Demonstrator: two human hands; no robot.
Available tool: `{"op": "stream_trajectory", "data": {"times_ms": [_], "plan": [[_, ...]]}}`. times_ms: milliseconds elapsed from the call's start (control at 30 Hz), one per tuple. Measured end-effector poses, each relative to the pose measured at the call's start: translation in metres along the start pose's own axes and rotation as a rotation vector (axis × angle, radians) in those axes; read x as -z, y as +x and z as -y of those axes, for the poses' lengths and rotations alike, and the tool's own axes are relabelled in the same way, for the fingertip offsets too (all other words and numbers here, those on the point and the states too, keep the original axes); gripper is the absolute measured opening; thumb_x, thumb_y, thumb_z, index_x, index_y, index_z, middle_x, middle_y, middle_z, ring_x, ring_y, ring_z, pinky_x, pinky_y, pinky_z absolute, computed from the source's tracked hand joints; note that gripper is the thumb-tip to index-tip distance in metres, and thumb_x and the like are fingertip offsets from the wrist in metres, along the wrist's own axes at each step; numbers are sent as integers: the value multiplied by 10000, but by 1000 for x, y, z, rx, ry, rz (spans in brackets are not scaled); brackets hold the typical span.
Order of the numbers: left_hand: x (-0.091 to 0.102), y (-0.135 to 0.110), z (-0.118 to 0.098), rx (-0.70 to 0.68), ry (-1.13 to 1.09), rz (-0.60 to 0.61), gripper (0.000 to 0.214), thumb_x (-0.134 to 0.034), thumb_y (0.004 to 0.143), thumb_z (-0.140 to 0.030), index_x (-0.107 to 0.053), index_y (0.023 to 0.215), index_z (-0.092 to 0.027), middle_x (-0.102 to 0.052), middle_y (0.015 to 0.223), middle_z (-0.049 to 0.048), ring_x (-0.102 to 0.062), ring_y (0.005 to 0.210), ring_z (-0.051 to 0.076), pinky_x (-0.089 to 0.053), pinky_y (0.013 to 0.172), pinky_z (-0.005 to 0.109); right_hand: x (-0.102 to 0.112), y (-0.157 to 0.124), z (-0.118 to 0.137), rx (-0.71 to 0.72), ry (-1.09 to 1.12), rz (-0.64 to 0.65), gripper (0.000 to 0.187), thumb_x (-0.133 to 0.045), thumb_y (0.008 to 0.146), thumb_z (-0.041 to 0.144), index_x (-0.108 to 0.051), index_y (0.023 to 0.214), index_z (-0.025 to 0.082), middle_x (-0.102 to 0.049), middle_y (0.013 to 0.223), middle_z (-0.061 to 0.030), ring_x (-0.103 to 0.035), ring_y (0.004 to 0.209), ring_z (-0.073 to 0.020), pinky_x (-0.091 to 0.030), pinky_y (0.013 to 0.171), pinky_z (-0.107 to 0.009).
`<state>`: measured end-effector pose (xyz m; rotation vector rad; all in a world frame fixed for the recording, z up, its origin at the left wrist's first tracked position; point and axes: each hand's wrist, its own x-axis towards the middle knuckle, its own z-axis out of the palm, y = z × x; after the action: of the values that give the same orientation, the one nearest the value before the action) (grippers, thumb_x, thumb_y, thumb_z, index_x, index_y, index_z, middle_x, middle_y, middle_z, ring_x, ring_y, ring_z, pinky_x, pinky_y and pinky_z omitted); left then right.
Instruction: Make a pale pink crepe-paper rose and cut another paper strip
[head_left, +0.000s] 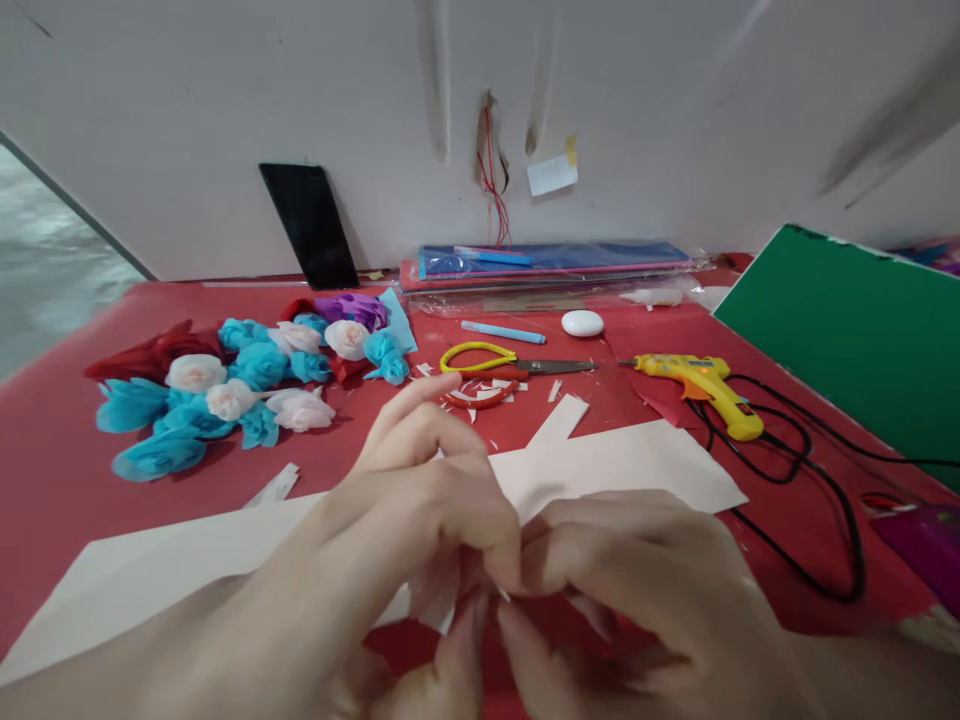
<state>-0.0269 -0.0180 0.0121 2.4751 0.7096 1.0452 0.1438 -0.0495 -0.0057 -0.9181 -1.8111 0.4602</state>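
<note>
My left hand and my right hand meet low in the middle of the view, fingertips pinched together on a small piece of white paper that is mostly hidden between them. Both hands hover over a large white paper sheet lying on the red table cover. The left forefinger sticks out a little; the other fingers are curled.
A heap of blue, white, red and purple paper flowers lies at the left. Yellow-handled scissors, a blue pen, a white oval object, a yellow glue gun with black cable, green board, black phone, stacked paper packs.
</note>
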Motion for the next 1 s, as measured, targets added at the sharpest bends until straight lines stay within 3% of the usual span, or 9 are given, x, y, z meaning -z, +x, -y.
{"op": "stream_trajectory", "data": {"times_ms": [133,367,500,600,733,833,1000], "plan": [[4,1,-1,-18,6,41,308,-466,696,-37,-464,895,-273,-466,625,-71,-494,676,164,-348,1041,424,2,3,-2,71,-79,32,116,-560,713,81,-539,680,190,-616,558,79,-563,466,-32,-425,481,-148],[3,2,-4,107,82,118,381,-456,654,-83,-471,985,-270,-510,809,-36,-519,748,171,-371,1048,399,10,0,7,208,-430,33,204,-507,884,147,-644,740,192,-716,705,40,-650,638,-99,-510,639,-256],[1,2,-4,145,165,95,395,-456,626,-87,-486,972,-273,-541,851,-36,-544,818,181,-259,1133,414,11,0,4,407,-560,-17,158,-547,865,115,-682,793,153,-723,736,25,-629,622,-105,-487,586,-278],[2,1,-5,153,195,60,380,-452,616,-96,-489,950,-273,-555,842,-44,-555,790,176,-217,1167,443,12,0,5,461,-610,-41,165,-562,842,93,-695,761,147,-720,724,19,-619,601,-100,-478,579,-273],[4,1,-5,146,181,55,365,-442,614,-79,-475,923,-270,-543,793,-53,-542,737,158,-328,1122,453,11,-2,11,201,-577,-17,138,-569,856,115,-674,791,177,-725,745,12,-655,682,-130,-489,687,-291],[5,3,-6,151,149,46,371,-443,617,-68,-479,924,-273,-533,772,-57,-547,748,156,-434,1035,398,13,2,12,118,-428,23,104,-574,856,142,-642,806,203,-731,768,29,-666,707,-115,-504,705,-246],[7,5,-6,120,88,40,321,-475,680,-83,-477,935,-279,-554,774,-63,-545,779,158,-324,1099,400,23,23,9,-63,-109,253,66,-645,752,127,-619,766,186,-683,663,50,-603,542,-62,-462,516,-151]]}}
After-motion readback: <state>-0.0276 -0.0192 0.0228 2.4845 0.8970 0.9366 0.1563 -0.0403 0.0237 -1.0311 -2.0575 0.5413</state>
